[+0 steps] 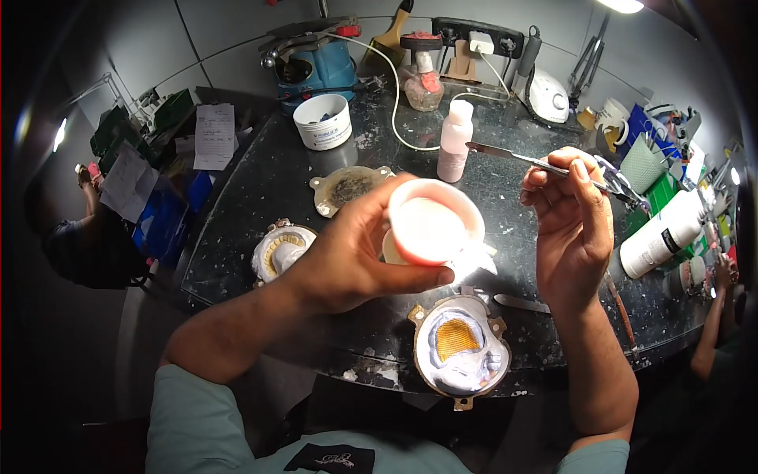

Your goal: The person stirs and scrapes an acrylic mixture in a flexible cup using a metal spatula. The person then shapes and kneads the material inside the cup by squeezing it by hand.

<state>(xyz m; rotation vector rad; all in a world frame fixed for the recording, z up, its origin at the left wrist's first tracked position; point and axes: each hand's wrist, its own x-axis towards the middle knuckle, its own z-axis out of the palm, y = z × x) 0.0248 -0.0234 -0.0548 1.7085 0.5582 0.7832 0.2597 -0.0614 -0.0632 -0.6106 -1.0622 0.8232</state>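
Pink cup (426, 207) hides part of left hand (355, 245).

Got a pink cup (437, 223) gripped in the left hand (347, 249), held up over the dark desk (237, 229). Can see pale stuff inside, can't tell what. Holding a thin metal spatula (509, 154) in the right-hand fingers (581, 171), with its tip lined up by a pink bottle (455, 142) in this view. Down near the front edge, can spot a round mold (491, 365) with gold mesh (456, 340) in it, plus a flat metal blade (521, 302) just beside. Can also see a toothed mold (278, 251) partly behind the left arm, a white tub (323, 122) farther back, and a big white bottle (662, 237) tilted over on the right.
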